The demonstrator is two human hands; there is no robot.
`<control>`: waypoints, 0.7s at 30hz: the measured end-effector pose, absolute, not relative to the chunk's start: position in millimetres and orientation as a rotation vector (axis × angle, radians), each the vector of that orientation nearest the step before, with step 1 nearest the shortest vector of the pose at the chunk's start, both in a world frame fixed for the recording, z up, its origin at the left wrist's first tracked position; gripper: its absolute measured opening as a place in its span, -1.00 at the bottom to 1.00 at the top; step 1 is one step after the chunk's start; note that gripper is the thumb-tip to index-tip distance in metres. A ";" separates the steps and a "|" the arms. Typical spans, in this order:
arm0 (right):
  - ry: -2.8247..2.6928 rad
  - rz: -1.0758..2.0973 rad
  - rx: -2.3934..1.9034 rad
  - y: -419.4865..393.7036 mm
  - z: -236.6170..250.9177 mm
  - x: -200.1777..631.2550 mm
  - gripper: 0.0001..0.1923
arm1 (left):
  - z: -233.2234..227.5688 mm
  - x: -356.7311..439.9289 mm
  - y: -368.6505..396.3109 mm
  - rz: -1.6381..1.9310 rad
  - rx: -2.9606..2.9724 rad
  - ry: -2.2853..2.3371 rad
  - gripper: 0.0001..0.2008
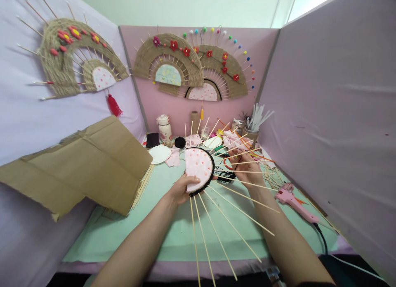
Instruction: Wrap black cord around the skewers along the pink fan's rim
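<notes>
Thin pale wooden sticks (241, 210) come nearest the camera, fanning out below and to the right of the left hand (181, 188) over a mint-green cloth-covered tabletop (173, 237). They radiate from a half-disc of pink fabric with red dots (199, 167), edged in black cord, which the person's left hand has clamped at its lower corner, thumb across the printed face. That grip probably steadies the piece while leaving its curved edge and the sticks unobstructed. The half-disc is raised between the two hands, its straight edge facing left.

Among the sticks to its right, the person's right hand (249, 169) has its fingers bent; whether they pinch a stick, a strand or nothing cannot be told. To the right of that hand lies a pink glue gun (295, 204), presumably put there for easy reach. Between the hands, beneath the sticks, is a loose tangle of black cord (225, 177).

Left of the left hand, a large folded brown cardboard sheet (77, 167) slants upward, seemingly propped on the side partition. Beyond that hand sit a white oval disc (159, 155), a black ball of yarn (180, 142) and a white lidded bottle (164, 130). Farthest ahead of both hands, twine-covered fan ornaments (168, 51) hang on the pink partition, apparently for display.
</notes>
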State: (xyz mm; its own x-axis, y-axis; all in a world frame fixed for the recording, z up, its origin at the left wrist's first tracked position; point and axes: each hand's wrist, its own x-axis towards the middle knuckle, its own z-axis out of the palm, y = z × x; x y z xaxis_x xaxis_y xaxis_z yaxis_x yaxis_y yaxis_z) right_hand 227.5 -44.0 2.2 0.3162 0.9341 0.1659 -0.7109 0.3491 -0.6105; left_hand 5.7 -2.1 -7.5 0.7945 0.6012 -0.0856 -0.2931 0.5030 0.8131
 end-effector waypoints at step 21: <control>-0.602 1.122 -0.375 -53.9 11.8 243.5 -0.73 | -4.6 2.0 9.9 0.766 0.791 0.437 -0.63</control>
